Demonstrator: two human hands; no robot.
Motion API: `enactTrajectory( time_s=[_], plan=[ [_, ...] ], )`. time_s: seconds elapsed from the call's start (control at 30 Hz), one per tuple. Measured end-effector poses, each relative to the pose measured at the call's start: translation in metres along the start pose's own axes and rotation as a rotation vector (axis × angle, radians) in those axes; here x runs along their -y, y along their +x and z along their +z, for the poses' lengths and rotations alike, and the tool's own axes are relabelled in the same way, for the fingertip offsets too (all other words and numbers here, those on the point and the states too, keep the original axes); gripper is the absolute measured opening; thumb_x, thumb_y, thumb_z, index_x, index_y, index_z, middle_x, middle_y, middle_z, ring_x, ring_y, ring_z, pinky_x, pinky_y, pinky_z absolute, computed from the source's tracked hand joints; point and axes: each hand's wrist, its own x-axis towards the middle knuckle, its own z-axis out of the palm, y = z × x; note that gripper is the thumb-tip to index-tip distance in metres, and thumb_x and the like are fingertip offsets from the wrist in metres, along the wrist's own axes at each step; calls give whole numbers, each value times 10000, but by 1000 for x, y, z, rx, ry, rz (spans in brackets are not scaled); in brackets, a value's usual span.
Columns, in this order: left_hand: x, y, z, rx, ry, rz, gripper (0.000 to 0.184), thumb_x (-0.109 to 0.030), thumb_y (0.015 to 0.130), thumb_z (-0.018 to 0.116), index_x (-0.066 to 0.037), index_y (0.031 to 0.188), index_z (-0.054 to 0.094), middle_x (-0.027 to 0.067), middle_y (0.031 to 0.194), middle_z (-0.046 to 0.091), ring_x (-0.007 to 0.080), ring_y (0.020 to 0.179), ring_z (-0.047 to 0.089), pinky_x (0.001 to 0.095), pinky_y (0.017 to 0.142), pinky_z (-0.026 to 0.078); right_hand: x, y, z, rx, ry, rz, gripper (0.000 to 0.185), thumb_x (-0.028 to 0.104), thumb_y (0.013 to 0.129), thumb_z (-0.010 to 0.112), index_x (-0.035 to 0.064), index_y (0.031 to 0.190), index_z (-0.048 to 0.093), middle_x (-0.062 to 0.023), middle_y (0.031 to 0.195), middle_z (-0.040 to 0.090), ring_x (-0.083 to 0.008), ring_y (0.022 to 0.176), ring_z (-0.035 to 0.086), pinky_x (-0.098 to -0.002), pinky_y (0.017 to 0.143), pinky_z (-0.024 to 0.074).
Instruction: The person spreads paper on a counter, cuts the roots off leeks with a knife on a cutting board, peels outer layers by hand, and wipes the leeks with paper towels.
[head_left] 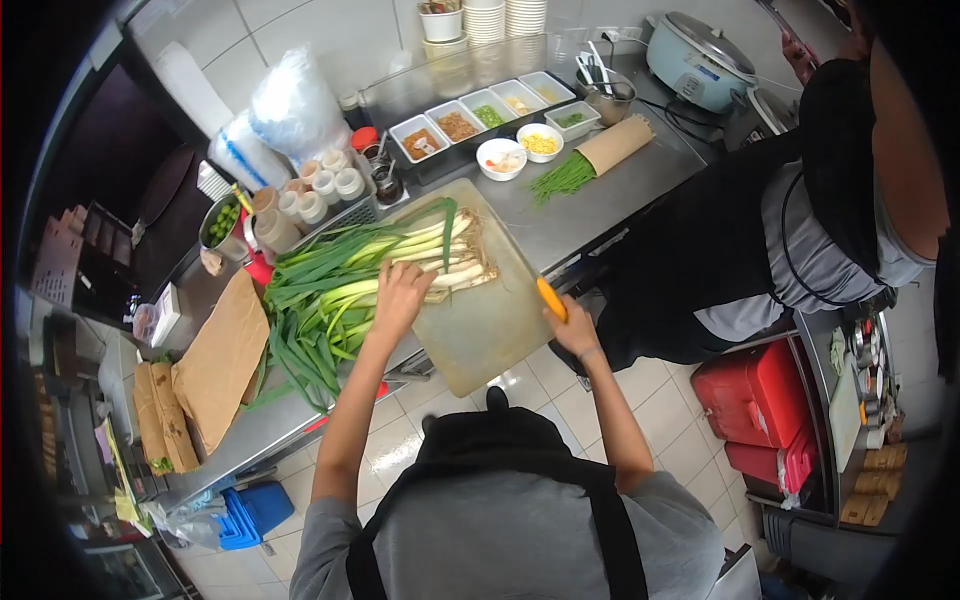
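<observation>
A large pile of leeks lies across the cutting board, green leaves spilling over its left side and white root ends to the right. My left hand is on the near stalks, its fingers curled over them. At the board's right edge, my right hand is closed round an orange knife handle; the handle points up and left, and I cannot make out a blade. Apart from the leeks, this hand touches nothing else that shows.
Tubs of chopped toppings, two white bowls and wrapped chives line the back counter. Squeeze bottles stand behind the leeks; brown paper lies left. A co-worker in a black apron stands close on my right.
</observation>
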Motion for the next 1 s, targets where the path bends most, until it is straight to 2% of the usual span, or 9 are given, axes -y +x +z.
enactTrajectory(
  time_s=[0.07, 0.17, 0.37, 0.6, 0.63, 0.73, 0.83, 0.93, 1.0],
  plan=[
    [0, -7, 4, 10, 5, -9, 268, -128, 757, 561, -140, 1018, 618, 62, 892, 545, 251, 970, 495, 440, 929, 356, -13, -22, 14, -16, -24, 13, 449, 405, 823, 558, 47, 1094, 555, -237, 873, 622, -416, 822, 596, -445, 709, 487],
    [3, -7, 20, 11, -77, -29, 304, -106, 742, 531, -122, 1034, 614, 80, 941, 541, 266, 992, 488, 427, 900, 367, -10, -46, 42, -69, 50, 100, 450, 374, 851, 541, 11, 1118, 537, -259, 1038, 580, -407, 953, 565, -460, 833, 438],
    [14, 3, 20, -7, -119, -25, 312, -103, 811, 541, -137, 1121, 563, 63, 1006, 555, 248, 985, 494, 385, 836, 350, 29, -37, 74, -164, 181, -77, 380, 325, 855, 547, -16, 1023, 544, -245, 915, 602, -418, 862, 576, -445, 740, 457],
    [12, 11, 3, 125, -251, -99, 350, -169, 770, 624, -104, 1107, 554, 91, 975, 587, 271, 964, 533, 412, 827, 368, 46, 13, 56, -12, -18, 10, 390, 319, 803, 564, -35, 967, 554, -269, 815, 600, -420, 813, 586, -428, 716, 466],
    [14, 10, 5, 51, -220, -37, 460, -236, 698, 709, -108, 1104, 534, 93, 928, 597, 272, 931, 555, 424, 793, 399, 44, 10, 55, -8, -49, 4, 390, 316, 790, 569, -35, 958, 558, -271, 803, 598, -421, 810, 588, -428, 717, 467],
    [13, 17, -1, 203, -175, -88, 574, -267, 600, 778, -129, 1092, 516, 86, 913, 604, 267, 906, 568, 421, 755, 428, 30, -11, 57, -100, -65, 23, 390, 310, 760, 577, -33, 946, 568, -261, 750, 598, -416, 760, 597, -427, 695, 474],
    [16, 22, 22, 220, -95, -142, 661, -272, 524, 819, -117, 1084, 505, 75, 903, 607, 243, 880, 580, 400, 715, 464, 27, -33, 55, -225, -92, 27, 392, 330, 768, 583, -28, 926, 577, -242, 689, 593, -400, 673, 602, -427, 638, 477],
    [24, 18, 42, 85, -170, -98, 538, -288, 520, 814, -88, 971, 599, 85, 927, 600, 246, 927, 575, 393, 729, 479, 23, -50, 66, -276, -159, 3, 422, 394, 813, 575, -23, 875, 584, -231, 632, 577, -371, 579, 594, -427, 547, 466],
    [25, 22, 42, 151, -138, -149, 432, -290, 546, 799, -82, 888, 636, 106, 921, 597, 246, 929, 577, 382, 760, 484, 30, -47, 70, -251, -152, 33, 449, 416, 846, 554, -32, 825, 574, -227, 605, 561, -362, 565, 594, -428, 513, 451]
  ],
)
